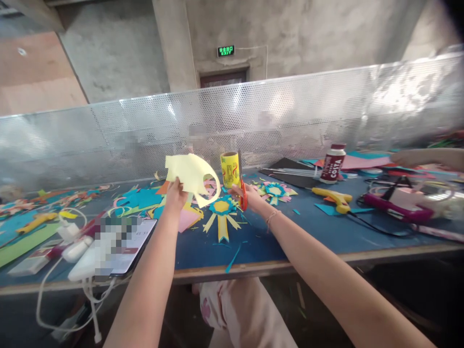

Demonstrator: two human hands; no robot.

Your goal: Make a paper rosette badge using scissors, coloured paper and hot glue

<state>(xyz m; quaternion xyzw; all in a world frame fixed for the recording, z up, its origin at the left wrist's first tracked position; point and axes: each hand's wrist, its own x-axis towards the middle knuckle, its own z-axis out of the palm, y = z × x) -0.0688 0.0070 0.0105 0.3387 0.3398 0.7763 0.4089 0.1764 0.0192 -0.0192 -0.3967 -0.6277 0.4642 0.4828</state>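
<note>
- Left hand [176,194]: thumb and fingers pinch the lower left part of a pale yellow paper sheet [186,170]
- The sheet is held up above the table, in front of the person, with a curved strip looping round a cut-out gap at its right end
- Right hand [250,194]: fingers closed around the orange-red handles of the scissors [244,198], blades pointing up; whether the blades are parted I cannot tell
- The scissors are to the right of the sheet and apart from it, partly in front of a yellow cylinder [229,170]
- Just below, between the hands, a blue-and-yellow paper rosette [222,208] with yellow tails lies on the blue table [268,253]
- Right of the right hand, a second rosette [274,190], then a yellow glue gun [337,198] and a dark red bottle [332,165]
- Left of the left forearm, a phone [135,249] with white cables [40,304]
- Behind the table, a perforated metal panel [308,108]
</note>
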